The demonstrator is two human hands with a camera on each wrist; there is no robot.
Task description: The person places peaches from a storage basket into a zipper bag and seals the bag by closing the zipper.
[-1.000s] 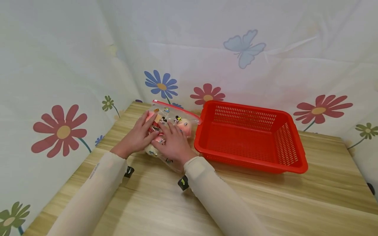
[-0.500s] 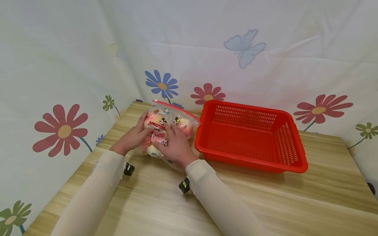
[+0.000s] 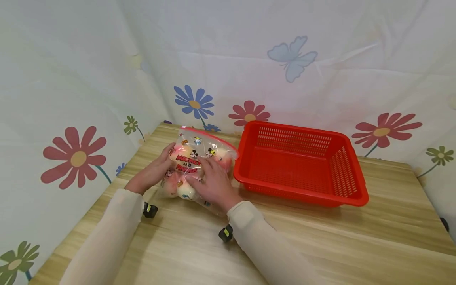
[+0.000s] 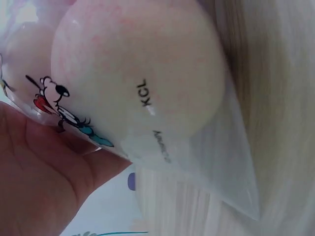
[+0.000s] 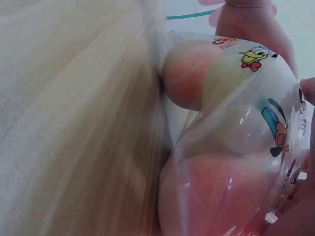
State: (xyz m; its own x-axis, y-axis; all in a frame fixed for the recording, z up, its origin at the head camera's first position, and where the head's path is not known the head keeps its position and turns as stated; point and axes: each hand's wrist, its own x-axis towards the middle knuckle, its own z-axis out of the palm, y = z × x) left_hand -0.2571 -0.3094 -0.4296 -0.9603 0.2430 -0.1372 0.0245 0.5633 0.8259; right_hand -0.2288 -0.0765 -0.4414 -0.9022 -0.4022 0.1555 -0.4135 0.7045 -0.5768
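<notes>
A clear zip bag (image 3: 204, 145) with cartoon prints and a red zip strip (image 3: 219, 139) lies on the table, several round pink-and-cream fruits that look like peaches (image 4: 142, 59) inside. My left hand (image 3: 154, 171) holds the bag's left side, its fingers round the edge. From the left wrist camera, the palm (image 4: 44, 172) shows close beside the plastic. On top of the bag rests my right hand (image 3: 215, 182), fingers extended over the front right part. The right wrist view has the bag's contents (image 5: 211, 191) low over the wood, with that hand's fingers at the right edge.
Just right of the bag stands a red plastic basket (image 3: 303, 194), its slotted walls surrounding a bare floor. A wooden table (image 3: 185, 249) carries everything. Behind and to the left hangs a white curtain (image 3: 228, 59) printed with flowers and a butterfly.
The bag has shifted slightly nearer and to the left, and its printed front shows more. My left hand has slid from over the bag to its left side; the right hand stays on top.
</notes>
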